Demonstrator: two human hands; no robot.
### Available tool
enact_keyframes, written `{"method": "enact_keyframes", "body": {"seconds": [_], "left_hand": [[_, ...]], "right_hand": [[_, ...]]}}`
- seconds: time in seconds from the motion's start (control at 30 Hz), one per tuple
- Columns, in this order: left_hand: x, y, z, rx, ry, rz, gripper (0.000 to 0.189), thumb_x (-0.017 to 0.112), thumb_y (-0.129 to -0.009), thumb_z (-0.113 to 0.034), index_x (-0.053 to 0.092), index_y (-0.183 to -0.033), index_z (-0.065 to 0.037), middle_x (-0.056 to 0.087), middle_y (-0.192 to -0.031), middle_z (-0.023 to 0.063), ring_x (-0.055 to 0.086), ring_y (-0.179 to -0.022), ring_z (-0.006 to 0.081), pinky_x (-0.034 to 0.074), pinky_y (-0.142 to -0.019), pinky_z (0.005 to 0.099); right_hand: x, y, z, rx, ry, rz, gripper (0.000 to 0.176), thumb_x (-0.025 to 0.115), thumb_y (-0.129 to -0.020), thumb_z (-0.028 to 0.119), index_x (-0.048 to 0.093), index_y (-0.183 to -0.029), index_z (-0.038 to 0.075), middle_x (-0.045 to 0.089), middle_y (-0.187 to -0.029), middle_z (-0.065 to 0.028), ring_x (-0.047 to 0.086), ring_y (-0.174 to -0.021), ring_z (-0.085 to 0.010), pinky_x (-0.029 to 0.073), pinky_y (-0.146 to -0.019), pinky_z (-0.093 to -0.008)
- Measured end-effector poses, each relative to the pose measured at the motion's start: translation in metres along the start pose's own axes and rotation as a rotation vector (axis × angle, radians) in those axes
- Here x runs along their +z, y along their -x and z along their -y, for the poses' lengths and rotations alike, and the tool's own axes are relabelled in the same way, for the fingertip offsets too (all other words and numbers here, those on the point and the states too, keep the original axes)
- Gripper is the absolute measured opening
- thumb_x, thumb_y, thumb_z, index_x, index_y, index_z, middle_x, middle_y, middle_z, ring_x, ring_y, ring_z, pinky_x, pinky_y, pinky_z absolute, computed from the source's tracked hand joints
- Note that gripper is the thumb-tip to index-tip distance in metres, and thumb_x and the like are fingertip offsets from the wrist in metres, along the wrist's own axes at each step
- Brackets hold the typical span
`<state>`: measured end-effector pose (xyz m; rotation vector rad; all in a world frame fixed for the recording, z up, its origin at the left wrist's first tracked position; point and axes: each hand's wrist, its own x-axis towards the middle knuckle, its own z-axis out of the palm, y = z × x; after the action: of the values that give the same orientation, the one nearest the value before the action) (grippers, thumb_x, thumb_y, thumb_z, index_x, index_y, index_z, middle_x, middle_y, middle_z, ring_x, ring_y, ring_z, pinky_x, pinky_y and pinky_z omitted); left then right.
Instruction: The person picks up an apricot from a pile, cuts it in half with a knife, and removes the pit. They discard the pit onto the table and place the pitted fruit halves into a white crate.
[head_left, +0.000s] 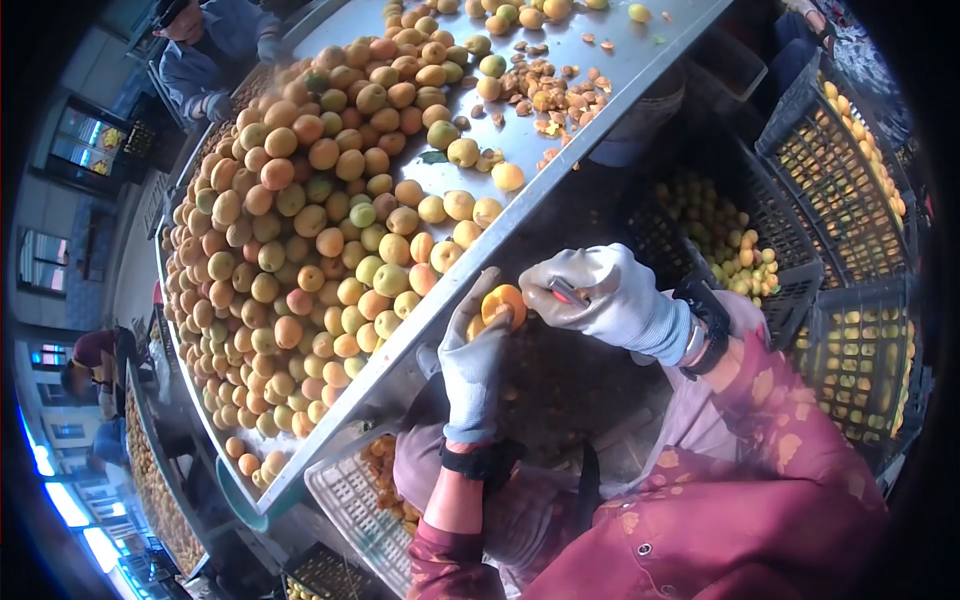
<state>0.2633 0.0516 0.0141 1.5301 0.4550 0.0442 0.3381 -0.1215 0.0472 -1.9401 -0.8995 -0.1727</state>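
"Where does this single view look from?"
"The wearer's head, above the near side of the metal table (640, 60), facing forward and down."
"How near?"
"Close over the left hand (472, 365) and right hand (605, 295), just beside the table's near edge. The table's far parts lie well off."
"Is it level?"
"That near edge slants from lower left to upper right, and the window (88, 140) beyond the table leans."
"Wide?"
"Very: the table's left side bows, and the corners go dark."
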Motion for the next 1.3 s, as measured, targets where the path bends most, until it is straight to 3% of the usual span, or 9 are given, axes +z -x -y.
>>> {"method": "enact_keyframes", "body": {"seconds": [0.13,0.37,0.63,0.73,0.87,0.97,1.07,1.17,1.3], "left_hand": [[-0.007,0.000,-0.008,-0.109,0.024,-0.056,0.038,0.065,-0.091,-0.013,0.060,-0.129,-0.007,0.065,-0.115,0.0001,0.059,-0.088,0.0030,0.046,-0.067,0.0152],[-0.007,0.003,-0.006,-0.038,0.160,-0.007,0.041,0.064,-0.093,-0.018,0.057,-0.132,-0.007,0.065,-0.112,0.0009,0.060,-0.087,0.0041,0.046,-0.065,0.0151],[-0.008,0.001,-0.002,-0.050,0.088,-0.027,0.040,0.064,-0.093,-0.017,0.058,-0.131,-0.006,0.065,-0.112,0.0015,0.061,-0.089,0.0044,0.049,-0.068,0.0162],[-0.008,-0.002,0.004,-0.016,0.066,-0.009,0.039,0.065,-0.092,-0.017,0.060,-0.130,-0.007,0.066,-0.111,0.0006,0.061,-0.088,0.0038,0.048,-0.068,0.0158],[-0.012,0.000,0.000,0.014,0.038,-0.001,0.038,0.066,-0.092,-0.019,0.061,-0.129,-0.010,0.066,-0.108,-0.0013,0.056,-0.081,0.0016,0.044,-0.063,0.0151],[-0.010,0.004,-0.009,-0.016,0.041,0.004,0.037,0.065,-0.093,-0.020,0.062,-0.129,-0.012,0.066,-0.105,-0.0023,0.051,-0.074,0.0003,0.041,-0.061,0.0150],[-0.013,0.005,-0.009,0.006,0.026,0.030,0.037,0.065,-0.093,-0.019,0.062,-0.129,-0.011,0.066,-0.104,-0.0025,0.051,-0.072,0.0004,0.041,-0.061,0.0150],[-0.012,0.005,-0.008,-0.041,-0.050,0.038,0.037,0.065,-0.093,-0.019,0.062,-0.129,-0.010,0.066,-0.106,-0.0019,0.052,-0.075,0.0009,0.042,-0.063,0.0153],[-0.014,0.003,-0.006,-0.082,0.031,0.067,0.037,0.064,-0.093,-0.017,0.061,-0.129,-0.008,0.066,-0.109,-0.0005,0.054,-0.080,0.0015,0.044,-0.065,0.0155]], "right_hand": [[-0.001,0.002,-0.009,-0.099,-0.029,-0.195,0.015,0.070,-0.080,0.002,0.066,-0.092,0.010,0.069,-0.097,-0.0032,0.070,-0.081,-0.0179,0.054,-0.064,-0.0270],[0.004,0.002,-0.009,-0.147,-0.133,-0.134,0.022,0.070,-0.079,0.002,0.063,-0.099,0.010,0.069,-0.102,-0.0044,0.069,-0.088,-0.0192,0.055,-0.071,-0.0269],[0.011,0.001,0.005,-0.040,-0.187,-0.182,0.014,0.072,-0.080,0.003,0.066,-0.093,0.006,0.072,-0.087,-0.0081,0.071,-0.075,-0.0216,0.057,-0.066,-0.0305],[0.009,0.000,0.008,-0.133,0.016,-0.121,0.015,0.073,-0.080,0.005,0.067,-0.094,0.007,0.071,-0.084,-0.0080,0.070,-0.072,-0.0243,0.056,-0.063,-0.0321],[0.007,-0.001,-0.011,-0.091,-0.096,-0.119,0.007,0.065,-0.084,0.000,0.065,-0.090,0.002,0.071,-0.087,-0.0092,0.069,-0.074,-0.0167,0.055,-0.067,-0.0292],[0.005,-0.004,-0.015,0.098,-0.317,-0.159,0.004,0.062,-0.084,-0.001,0.064,-0.087,0.001,0.071,-0.085,-0.0092,0.069,-0.075,-0.0163,0.056,-0.068,-0.0297],[0.005,0.000,-0.011,-0.011,-0.272,-0.061,0.012,0.071,-0.080,0.004,0.064,-0.090,0.008,0.068,-0.093,-0.0043,0.068,-0.084,-0.0205,0.054,-0.070,-0.0289],[0.011,0.000,-0.006,-0.065,-0.126,-0.041,0.005,0.065,-0.083,0.003,0.064,-0.088,0.004,0.071,-0.086,-0.0075,0.069,-0.075,-0.0169,0.056,-0.068,-0.0290],[0.008,-0.002,-0.009,0.182,-0.219,-0.044,0.005,0.060,-0.087,0.003,0.064,-0.089,0.005,0.070,-0.092,-0.0064,0.068,-0.085,-0.0178,0.053,-0.074,-0.0264]]}}
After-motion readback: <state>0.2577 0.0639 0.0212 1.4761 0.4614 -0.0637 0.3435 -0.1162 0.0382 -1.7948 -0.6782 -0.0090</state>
